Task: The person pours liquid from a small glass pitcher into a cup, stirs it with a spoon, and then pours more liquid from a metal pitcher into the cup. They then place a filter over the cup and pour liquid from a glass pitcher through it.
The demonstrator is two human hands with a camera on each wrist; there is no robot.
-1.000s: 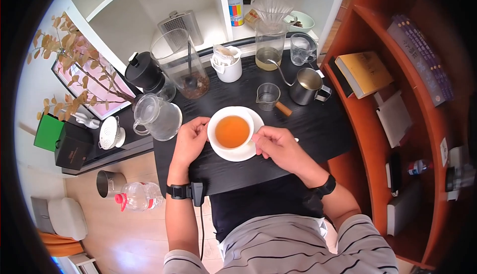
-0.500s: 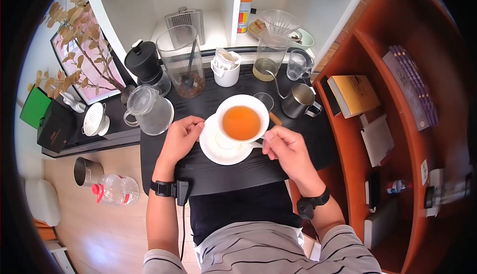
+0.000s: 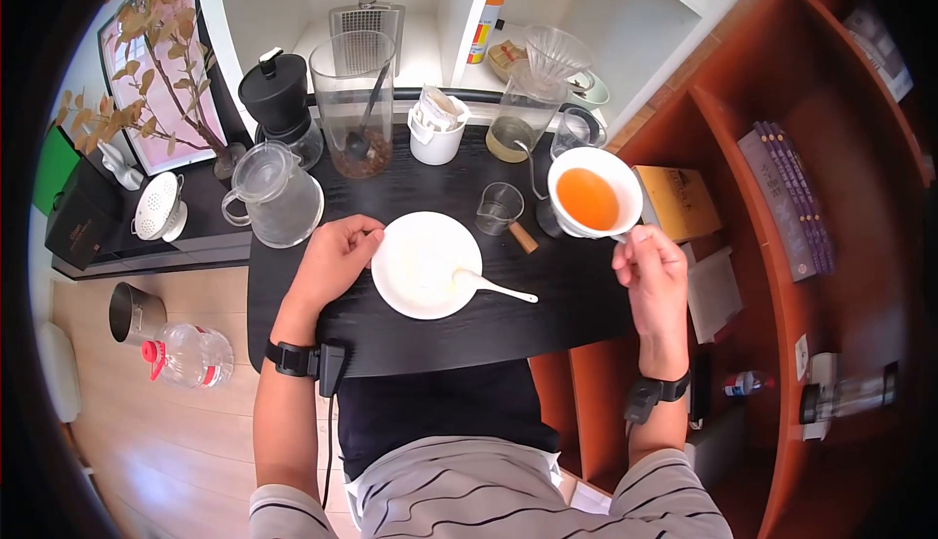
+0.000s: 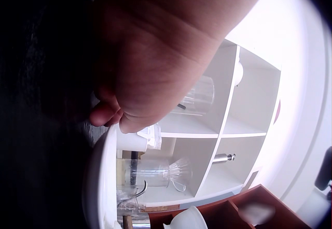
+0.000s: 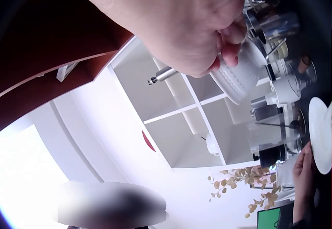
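My right hand (image 3: 653, 280) pinches the handle of a white teacup (image 3: 594, 192) of orange-brown tea, raised at the right side of the black table. In the right wrist view the cup's ridged white side (image 5: 236, 79) shows beyond the curled fingers. A white saucer (image 3: 415, 260) lies near the table's front, a white spoon (image 3: 506, 291) resting across its right rim. At the saucer's left rim, my left hand (image 3: 335, 263) pinches the edge between thumb and fingers. The saucer's edge (image 4: 101, 182) meets those fingertips in the left wrist view.
Behind the saucer stand a small glass pitcher with a wooden handle (image 3: 500, 207), a white mug (image 3: 436, 143), a tall glass cylinder (image 3: 354, 109) and a black grinder (image 3: 277, 99). A lidded glass jug (image 3: 278, 202) is left. A brown bookshelf (image 3: 703, 114) borders the right.
My right hand has lifted the teacup off the saucer and carried it up and to the right. The spoon on the saucer has come into full view. My left hand stays at the saucer's rim.
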